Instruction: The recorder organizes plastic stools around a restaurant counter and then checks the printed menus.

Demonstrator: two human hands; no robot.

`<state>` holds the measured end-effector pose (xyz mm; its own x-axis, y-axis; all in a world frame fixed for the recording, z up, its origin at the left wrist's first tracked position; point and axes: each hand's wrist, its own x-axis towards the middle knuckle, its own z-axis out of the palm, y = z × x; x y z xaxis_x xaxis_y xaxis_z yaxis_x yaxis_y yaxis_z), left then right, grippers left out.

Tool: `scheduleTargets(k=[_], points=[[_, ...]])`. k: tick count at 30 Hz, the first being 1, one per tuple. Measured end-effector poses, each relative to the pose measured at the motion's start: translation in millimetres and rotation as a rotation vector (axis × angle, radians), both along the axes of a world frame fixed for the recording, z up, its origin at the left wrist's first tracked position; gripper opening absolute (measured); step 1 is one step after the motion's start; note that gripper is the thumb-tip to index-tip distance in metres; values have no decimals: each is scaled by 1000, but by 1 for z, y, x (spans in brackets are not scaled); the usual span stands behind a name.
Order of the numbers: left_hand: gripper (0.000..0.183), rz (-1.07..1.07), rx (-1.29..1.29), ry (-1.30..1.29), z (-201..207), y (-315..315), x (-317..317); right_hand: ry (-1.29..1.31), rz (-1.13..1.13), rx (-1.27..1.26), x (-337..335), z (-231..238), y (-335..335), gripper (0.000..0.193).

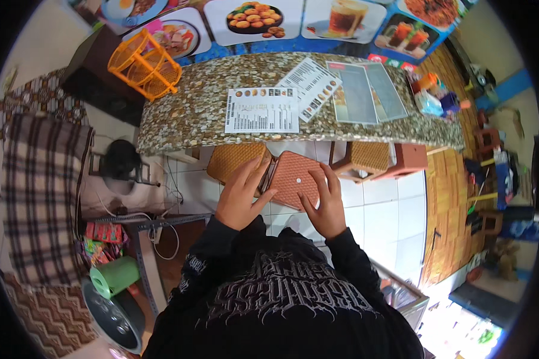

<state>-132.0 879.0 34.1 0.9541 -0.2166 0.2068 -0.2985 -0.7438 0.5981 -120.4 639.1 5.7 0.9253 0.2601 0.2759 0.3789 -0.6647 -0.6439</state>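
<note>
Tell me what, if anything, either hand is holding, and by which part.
No hold can be confirmed: the right hand is at the right edge of the reddish-brown stool, the left hand near its left edge; contact is unclear.

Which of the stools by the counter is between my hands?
The reddish stool with a white spot on top. A tan stool is left of it; another tan stool and a second reddish stool are beyond your right hand.

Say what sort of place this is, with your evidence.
Probably a small eatery: menu-like sheets lie on a counter, food pictures show beyond it, and stools stand near it.
</note>
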Motion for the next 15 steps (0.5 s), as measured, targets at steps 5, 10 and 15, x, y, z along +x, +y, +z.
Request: scheduleTargets(k=[5, 10, 15], points=[[61, -178, -28, 92, -62, -7, 15, 110, -139, 29, -14, -72, 0, 55], [55, -228, -199, 483, -228, 1, 18, 226, -437, 37, -56, -219, -13, 56], [57, -5, -274, 798, -402, 7, 27, 798, -979, 474, -98, -408, -32, 55]])
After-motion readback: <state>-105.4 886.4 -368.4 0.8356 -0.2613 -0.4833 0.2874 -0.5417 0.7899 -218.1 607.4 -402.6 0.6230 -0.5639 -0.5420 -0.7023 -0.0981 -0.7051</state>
